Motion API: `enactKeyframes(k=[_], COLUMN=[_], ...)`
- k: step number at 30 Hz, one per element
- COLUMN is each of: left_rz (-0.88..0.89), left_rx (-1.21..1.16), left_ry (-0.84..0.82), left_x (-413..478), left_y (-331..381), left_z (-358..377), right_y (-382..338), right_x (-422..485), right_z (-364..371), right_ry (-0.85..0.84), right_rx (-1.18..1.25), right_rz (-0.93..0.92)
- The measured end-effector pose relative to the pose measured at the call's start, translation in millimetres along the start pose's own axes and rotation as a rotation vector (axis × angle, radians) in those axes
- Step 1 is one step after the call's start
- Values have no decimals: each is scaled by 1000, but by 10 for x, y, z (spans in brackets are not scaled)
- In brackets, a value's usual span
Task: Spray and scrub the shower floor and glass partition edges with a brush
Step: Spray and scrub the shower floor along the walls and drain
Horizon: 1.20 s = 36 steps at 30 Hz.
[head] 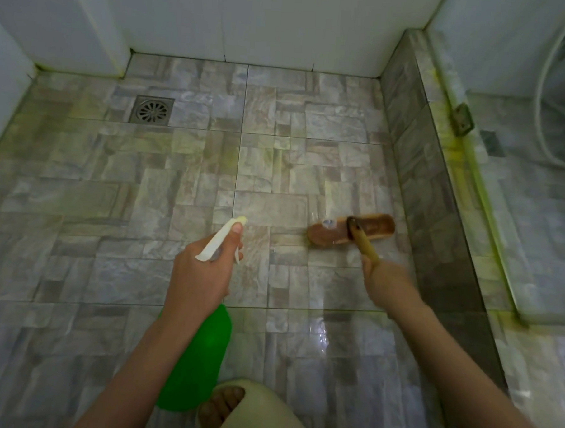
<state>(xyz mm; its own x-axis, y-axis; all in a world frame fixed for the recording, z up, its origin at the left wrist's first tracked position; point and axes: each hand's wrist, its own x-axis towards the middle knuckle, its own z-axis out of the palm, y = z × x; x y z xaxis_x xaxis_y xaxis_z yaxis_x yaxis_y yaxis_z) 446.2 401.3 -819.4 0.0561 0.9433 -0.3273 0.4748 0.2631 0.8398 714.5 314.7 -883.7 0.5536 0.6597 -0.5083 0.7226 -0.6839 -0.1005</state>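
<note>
My left hand [201,268] grips the neck of a green spray bottle [200,359] with a white trigger head [222,238] pointing at the tiled shower floor [179,183]. My right hand [386,280] holds the wooden handle of a brown scrub brush [335,232]. The brush head rests flat on the wet floor, close to the raised tiled curb [428,175] on the right. Along the top of that curb runs the glass partition edge [470,176], stained yellow-green.
A square metal drain [151,110] sits at the far left of the floor. White walls close the back and left. A metal hinge bracket [463,119] sits on the curb. A white shower hose [551,106] hangs beyond the glass. My foot in a slipper [230,405] is at the bottom.
</note>
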Motion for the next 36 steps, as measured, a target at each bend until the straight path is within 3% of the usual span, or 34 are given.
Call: enactKeyframes(k=[6, 12, 18, 23, 31, 36], left_rz=[4, 76, 172, 205, 174, 108], left_rx=[36, 99, 248, 299, 302, 293], left_ry=[-52, -190, -373, -461, -479, -419], left_x=[-10, -55, -99, -110, -146, -234], left_y=[8, 16, -89, -151, -465, -716], left_z=[-22, -13, -65, -338, -721, -1091], right_y=[-433, 208, -130, 512, -327, 156], right_x=[556, -345, 85, -1068, -721, -1262], right_z=[-715, 76, -129, 301, 423, 396], right_ry=[-1, 13, 25, -62, 6, -65], right_rx=[95, 54, 42, -73, -125, -273], right_rz=[-85, -3, -67, -23, -170, -174])
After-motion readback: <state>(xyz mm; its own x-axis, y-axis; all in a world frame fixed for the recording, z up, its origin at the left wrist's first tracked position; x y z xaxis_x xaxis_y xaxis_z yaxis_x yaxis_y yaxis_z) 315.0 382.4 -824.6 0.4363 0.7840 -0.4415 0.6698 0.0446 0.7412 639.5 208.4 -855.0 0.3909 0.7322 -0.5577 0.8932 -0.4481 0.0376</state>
